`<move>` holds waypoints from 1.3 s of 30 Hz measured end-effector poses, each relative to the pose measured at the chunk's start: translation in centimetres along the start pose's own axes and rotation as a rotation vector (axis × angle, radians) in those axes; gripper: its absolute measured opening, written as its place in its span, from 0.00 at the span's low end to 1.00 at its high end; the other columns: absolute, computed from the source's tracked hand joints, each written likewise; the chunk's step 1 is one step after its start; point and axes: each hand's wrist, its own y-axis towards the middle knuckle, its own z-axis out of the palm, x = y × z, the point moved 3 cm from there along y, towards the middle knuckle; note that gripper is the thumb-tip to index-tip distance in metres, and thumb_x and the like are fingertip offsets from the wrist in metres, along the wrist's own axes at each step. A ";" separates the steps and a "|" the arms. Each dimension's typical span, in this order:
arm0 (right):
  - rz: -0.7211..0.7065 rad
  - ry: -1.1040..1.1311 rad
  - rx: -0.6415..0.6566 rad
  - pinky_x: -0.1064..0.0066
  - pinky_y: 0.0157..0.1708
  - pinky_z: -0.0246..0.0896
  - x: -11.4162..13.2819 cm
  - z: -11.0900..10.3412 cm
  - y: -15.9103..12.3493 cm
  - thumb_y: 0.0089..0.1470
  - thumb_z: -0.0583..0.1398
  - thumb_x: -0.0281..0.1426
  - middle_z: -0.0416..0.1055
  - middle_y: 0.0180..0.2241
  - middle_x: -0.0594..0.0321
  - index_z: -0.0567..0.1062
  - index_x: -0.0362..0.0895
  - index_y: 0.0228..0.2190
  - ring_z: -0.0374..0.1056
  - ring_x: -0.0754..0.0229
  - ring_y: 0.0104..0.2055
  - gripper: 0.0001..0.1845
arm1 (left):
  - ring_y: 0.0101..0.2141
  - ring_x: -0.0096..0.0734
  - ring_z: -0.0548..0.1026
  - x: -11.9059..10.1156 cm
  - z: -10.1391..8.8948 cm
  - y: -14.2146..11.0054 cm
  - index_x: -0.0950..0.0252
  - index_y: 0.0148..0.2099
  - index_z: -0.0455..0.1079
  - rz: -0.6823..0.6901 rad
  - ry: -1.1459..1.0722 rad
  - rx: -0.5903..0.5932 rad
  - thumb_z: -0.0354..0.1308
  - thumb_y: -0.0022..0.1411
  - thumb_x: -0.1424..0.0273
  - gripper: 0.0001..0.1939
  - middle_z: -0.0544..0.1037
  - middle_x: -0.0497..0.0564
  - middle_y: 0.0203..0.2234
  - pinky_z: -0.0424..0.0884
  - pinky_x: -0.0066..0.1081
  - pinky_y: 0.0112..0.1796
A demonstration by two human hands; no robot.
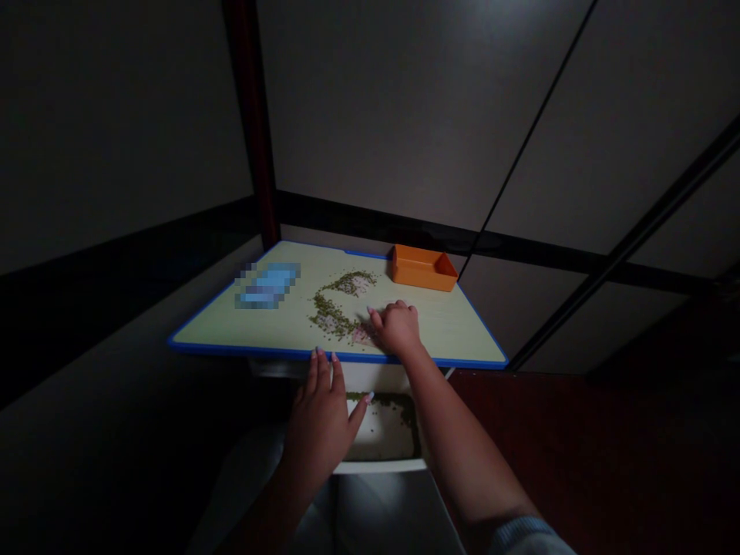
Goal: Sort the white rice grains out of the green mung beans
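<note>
Small green grains, resembling mung beans [320, 303], lie in a curved scatter on the pale yellow tabletop [266, 330] with its blue rim. Printed patches of the surface show among them. My right hand [398, 327] rests on the tabletop at the right end of the scatter, fingers curled under and thumb toward the grains; whatever its fingers hold, if anything, is hidden. With fingers stretched out, my left hand [321, 412] is at the table's near edge, over an open white drawer [385, 465]. More green grains lie inside along the drawer's far and right sides.
An orange open-topped box [424, 277] stands at the back right of the table. A blurred-out light-blue patch [269, 285] appears at the left. Behind are large grey panels [405, 116] with dark seams and a dark red post [254, 116]. The room is dim.
</note>
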 end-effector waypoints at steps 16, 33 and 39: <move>-0.060 0.023 -0.006 0.61 0.43 0.46 0.4 -0.1 -0.3 0.62 0.44 0.43 0.74 0.37 0.48 0.78 0.39 0.32 0.61 0.52 0.45 0.29 | 0.63 0.54 0.48 -0.1 -0.2 -0.3 0.77 0.61 0.51 -0.017 0.012 0.030 0.44 0.58 0.52 0.39 0.53 0.73 0.61 0.63 0.46 0.53; -0.048 0.021 -0.010 0.62 0.43 0.48 0.8 -0.2 -0.1 0.62 0.44 0.44 0.74 0.36 0.48 0.78 0.38 0.32 0.62 0.52 0.45 0.29 | 0.63 0.46 0.50 0.5 0.3 -0.3 0.77 0.61 0.52 0.044 0.000 -0.062 0.44 0.57 0.50 0.40 0.55 0.67 0.62 0.62 0.42 0.55; -0.092 0.028 -0.011 0.63 0.42 0.47 0.9 -0.3 -0.1 0.62 0.45 0.43 0.75 0.35 0.50 0.78 0.40 0.29 0.62 0.53 0.44 0.28 | 0.63 0.45 0.50 0.6 0.2 -0.3 0.78 0.62 0.50 0.034 0.014 -0.042 0.43 0.58 0.52 0.39 0.53 0.67 0.62 0.62 0.42 0.55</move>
